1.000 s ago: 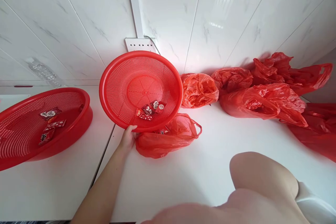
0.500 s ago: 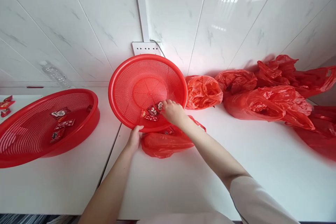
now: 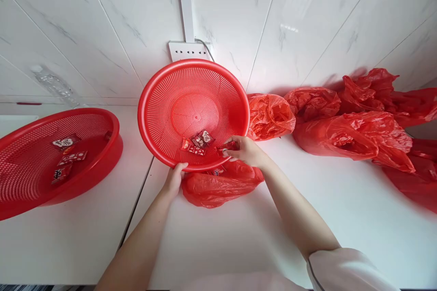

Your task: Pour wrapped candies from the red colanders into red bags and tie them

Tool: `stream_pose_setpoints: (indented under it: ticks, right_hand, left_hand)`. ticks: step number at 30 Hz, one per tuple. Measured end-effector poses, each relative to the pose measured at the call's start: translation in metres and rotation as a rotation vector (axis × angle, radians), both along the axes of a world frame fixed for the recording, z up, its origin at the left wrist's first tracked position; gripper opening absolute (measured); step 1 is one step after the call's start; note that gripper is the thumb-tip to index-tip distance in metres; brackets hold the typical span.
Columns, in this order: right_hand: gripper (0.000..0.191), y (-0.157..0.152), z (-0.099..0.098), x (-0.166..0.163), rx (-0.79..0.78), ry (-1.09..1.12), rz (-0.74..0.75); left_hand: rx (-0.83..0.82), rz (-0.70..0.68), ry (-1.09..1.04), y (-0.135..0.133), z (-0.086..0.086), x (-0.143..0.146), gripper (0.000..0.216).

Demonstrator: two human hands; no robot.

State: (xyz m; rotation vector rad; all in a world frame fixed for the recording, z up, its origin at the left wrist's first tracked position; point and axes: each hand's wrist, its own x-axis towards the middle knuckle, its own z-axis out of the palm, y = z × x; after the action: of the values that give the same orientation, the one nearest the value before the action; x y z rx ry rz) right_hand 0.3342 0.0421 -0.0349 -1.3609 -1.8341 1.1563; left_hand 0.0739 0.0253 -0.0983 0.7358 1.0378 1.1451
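A round red perforated plastic basket [image 3: 146,100] is tilted toward me in the middle. My left hand [image 3: 175,179] grips its lower left rim, thumb on top. Several small wrapped snack packets [image 3: 198,150], red and dark brown, lie together low inside the basket. At the basket's lower right rim, my right hand [image 3: 246,150] pinches another small red packet [image 3: 223,149], partly covered by the fingers. Just below the rim lies an open red plastic bag [image 3: 218,191] with a packet showing in its mouth.
To the left stands a second red basket [image 3: 118,141] holding several packets. Stuffed red plastic bags [image 3: 341,136] line the wall on the right. Behind the middle basket is a white power strip [image 3: 187,51], and a clear plastic bottle [image 3: 56,85] lies at the back left.
My right hand has moved right and slightly down from the packets to the basket's rim, with a packet between its fingers. My left hand keeps its hold on the rim.
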Motion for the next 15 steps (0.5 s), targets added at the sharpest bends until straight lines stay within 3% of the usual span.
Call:
stream_pose_setpoints:
  ticks: [3, 9, 15]
  right_hand:
    - [0.026, -0.016, 0.015, 0.018, -0.131, 0.171, 0.099]
    - [0.025, -0.029, 0.031, 0.021, 0.094, -0.148, 0.297]
    - [0.026, -0.034, 0.021, -0.001, -0.186, -0.158, 0.907]
  left_hand:
    - [0.061, 0.004, 0.024, -0.003, 0.011, 0.004, 0.036]
    - [0.145, -0.005, 0.048, -0.008, 0.020, 0.006, 0.044]
    - [0.170, -0.022, 0.048, -0.007, 0.020, 0.005, 0.048]
